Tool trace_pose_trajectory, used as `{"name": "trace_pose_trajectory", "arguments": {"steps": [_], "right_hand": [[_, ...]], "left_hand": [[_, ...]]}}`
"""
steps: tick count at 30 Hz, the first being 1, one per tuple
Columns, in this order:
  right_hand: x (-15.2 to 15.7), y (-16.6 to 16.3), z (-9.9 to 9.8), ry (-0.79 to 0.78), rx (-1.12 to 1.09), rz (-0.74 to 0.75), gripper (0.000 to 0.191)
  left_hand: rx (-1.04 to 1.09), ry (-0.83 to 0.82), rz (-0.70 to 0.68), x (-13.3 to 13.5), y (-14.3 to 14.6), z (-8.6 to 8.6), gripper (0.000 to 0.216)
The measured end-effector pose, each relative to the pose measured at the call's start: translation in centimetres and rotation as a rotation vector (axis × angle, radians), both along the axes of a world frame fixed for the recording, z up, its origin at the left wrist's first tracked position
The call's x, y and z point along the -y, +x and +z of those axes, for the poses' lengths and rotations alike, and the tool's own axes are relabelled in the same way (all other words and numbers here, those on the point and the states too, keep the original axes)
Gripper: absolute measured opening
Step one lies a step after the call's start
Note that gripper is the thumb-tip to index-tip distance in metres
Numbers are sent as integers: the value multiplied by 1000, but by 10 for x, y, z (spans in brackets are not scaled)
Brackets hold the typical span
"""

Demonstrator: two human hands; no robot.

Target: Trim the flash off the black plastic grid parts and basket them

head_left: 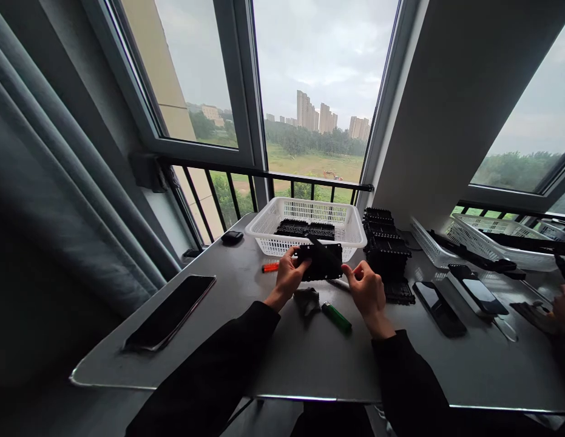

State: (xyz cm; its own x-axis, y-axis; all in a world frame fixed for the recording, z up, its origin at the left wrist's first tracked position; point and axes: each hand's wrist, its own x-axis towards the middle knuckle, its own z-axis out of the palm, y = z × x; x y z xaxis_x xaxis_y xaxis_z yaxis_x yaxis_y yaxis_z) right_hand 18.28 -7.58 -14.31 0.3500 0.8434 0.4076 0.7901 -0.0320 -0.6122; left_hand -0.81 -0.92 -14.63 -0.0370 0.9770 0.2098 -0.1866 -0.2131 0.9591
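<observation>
My left hand (287, 278) is closed on the left edge of a flat black plastic panel (312, 269) with small notches along its edges, held up over the table. A black strip (325, 256) lies slantwise across the panel's face. At the strip's lower right end, my right hand (368, 296) is closed in a pinch, close to the panel's right edge. Below the hands are a crumpled dark grey scrap (307, 301) and a green lighter (337, 317). An orange lighter (270, 267) lies left of my left hand.
Behind the panel stands a white basket (259, 241) with black plastic parts (292, 228) inside. A tall stack of black panels (388, 252) rises to its right. Phones (173, 312) (439, 308) lie on both sides. Another person's hand (563, 306) shows at far right.
</observation>
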Motion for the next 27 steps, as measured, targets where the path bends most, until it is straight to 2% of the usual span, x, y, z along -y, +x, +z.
{"name": "trace_pose_trajectory", "arguments": {"steps": [4,7,11,15,18,21,24,27], "right_hand": [[-5,10,-8,1,-13,-59,47],[-4,18,-2,19,-58,-122,49],[0,8,5,48,-86,-27,52],[-2,-1,-4,5,-64,33,49],[-4,6,-7,-5,-70,-39,48],[-1,10,-1,12,-75,-101,49],[2,4,2,36,-66,-27,51],[-1,-1,-5,9,-33,57,50]], "left_hand": [[25,-5,-4,0,-1,0,41],[-1,1,22,-2,-2,-2,40],[-20,13,27,-3,-1,-3,42],[4,15,-10,-1,-1,0,42],[8,11,2,-2,-2,1,41],[-10,8,18,-2,-2,0,42],[-30,17,25,-2,-2,-1,40],[-48,35,28,-1,-2,0,37]]}}
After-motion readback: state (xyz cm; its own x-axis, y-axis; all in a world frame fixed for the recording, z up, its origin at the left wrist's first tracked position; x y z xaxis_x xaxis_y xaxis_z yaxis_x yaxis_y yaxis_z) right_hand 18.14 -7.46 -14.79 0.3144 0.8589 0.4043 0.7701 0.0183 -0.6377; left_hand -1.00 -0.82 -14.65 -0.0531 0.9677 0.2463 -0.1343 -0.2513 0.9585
